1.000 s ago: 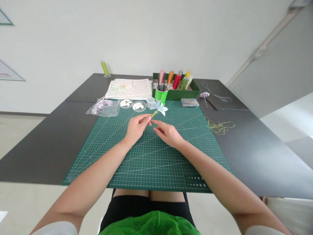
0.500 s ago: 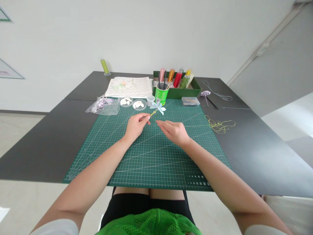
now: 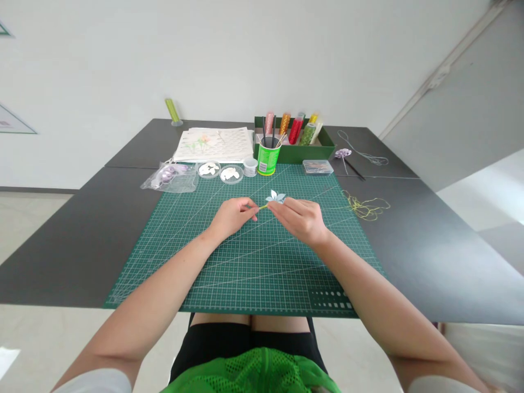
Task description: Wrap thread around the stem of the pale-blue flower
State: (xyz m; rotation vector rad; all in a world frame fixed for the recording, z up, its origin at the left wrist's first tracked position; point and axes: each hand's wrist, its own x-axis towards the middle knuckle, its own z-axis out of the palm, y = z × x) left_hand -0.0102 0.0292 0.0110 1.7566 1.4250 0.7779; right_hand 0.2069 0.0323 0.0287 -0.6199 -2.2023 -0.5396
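A small flower with pale blue-white petals [image 3: 275, 196] and a thin yellow-green stem [image 3: 263, 207] is held over the green cutting mat [image 3: 245, 273]. My left hand [image 3: 235, 216] pinches the lower end of the stem between thumb and fingers. At the flower's base, my right hand [image 3: 302, 219] has its fingers pressed together, covering part of the petals. Tangled yellow-green thread [image 3: 366, 207] lies to the right, with a fine strand running toward my right hand.
Behind my hands stand a green can [image 3: 268, 158] with sticks, dishes of white petals [image 3: 208, 169], a clear case [image 3: 318, 167] and a green box [image 3: 301, 155] of thread spools. A plastic bag [image 3: 172, 177] and paper sheets [image 3: 213, 144] lie left; a purple flower [image 3: 343, 154] lies right.
The flower has come nearer and tipped to the right. My right hand has moved from beside it to its base, and my left hand has shifted slightly right and nearer.
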